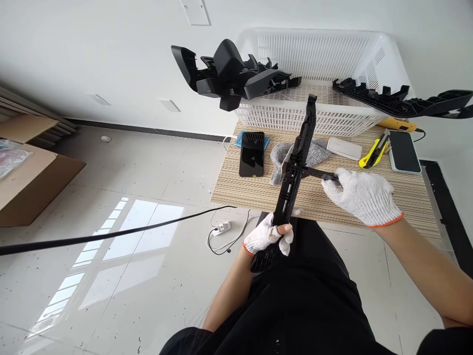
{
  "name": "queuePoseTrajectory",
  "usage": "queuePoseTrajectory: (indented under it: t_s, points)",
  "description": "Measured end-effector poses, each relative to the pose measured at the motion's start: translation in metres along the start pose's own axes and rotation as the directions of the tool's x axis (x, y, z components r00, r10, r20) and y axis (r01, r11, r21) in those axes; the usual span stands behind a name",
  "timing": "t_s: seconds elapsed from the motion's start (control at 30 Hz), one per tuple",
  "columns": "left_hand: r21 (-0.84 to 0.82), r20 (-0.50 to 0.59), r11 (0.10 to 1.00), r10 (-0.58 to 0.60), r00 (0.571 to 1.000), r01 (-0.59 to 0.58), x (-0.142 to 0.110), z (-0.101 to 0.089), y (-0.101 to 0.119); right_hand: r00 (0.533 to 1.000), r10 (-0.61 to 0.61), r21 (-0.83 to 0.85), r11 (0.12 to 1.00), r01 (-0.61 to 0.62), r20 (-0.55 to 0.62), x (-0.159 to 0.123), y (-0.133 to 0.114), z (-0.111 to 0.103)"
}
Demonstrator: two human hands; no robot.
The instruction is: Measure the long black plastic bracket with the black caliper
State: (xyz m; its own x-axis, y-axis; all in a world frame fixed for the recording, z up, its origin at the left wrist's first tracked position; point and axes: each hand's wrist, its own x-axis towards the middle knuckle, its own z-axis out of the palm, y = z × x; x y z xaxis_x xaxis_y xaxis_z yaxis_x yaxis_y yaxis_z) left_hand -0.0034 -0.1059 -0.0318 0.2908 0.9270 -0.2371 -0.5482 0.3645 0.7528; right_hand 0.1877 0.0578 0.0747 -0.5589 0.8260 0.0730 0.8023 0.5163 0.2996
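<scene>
A long black plastic part (295, 170) reaches from my lap up over the striped wooden table (244, 185). My left hand (269, 237), in a white knit glove, is closed around its lower end. My right hand (360, 195), also gloved, pinches a thin black tool (318, 173) whose tip touches the part's middle. A grey cloth (320, 150) lies under the part.
A white plastic basket (318, 74) stands at the table's back, with black plastic parts (229, 74) on its left rim and another black part (406, 101) on its right. A black phone (252, 154), a white box (344, 148), a yellow utility knife (374, 153) and a second phone (404, 151) lie on the table. A cardboard box (25, 172) sits on the floor at left.
</scene>
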Motion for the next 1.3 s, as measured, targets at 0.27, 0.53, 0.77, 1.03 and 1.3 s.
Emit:
queuePoseTrajectory:
  t_s: [0.27, 0.53, 0.77, 1.03, 1.3]
  points:
    - [-0.004, 0.003, 1.0, 0.012, 1.0, -0.012, -0.001, 0.0, 0.001, 0.998, -0.034, 0.033, 0.999, 0.032, 0.062, -0.002, 0.001, -0.002]
    - [0.0, 0.013, 1.0, 0.004, 1.0, -0.004, 0.0, 0.0, 0.002, 0.998, -0.033, 0.073, 0.997, 0.029, 0.058, -0.004, 0.002, 0.003]
    - [0.044, -0.012, 0.999, -0.004, 1.0, 0.005, -0.001, -0.002, 0.001, 0.994, -0.061, 0.117, 0.992, 0.05, 0.092, -0.006, -0.002, 0.004]
    - [0.036, -0.017, 0.998, 0.044, 0.999, -0.043, -0.001, -0.002, -0.003, 0.99, -0.104, 0.123, 0.988, 0.092, 0.099, -0.011, -0.011, 0.011]
    - [0.003, -0.024, 1.0, 0.026, 0.999, -0.026, -0.001, 0.002, 0.001, 0.98, -0.195, 0.107, 0.976, 0.191, 0.026, -0.02, -0.012, 0.02]
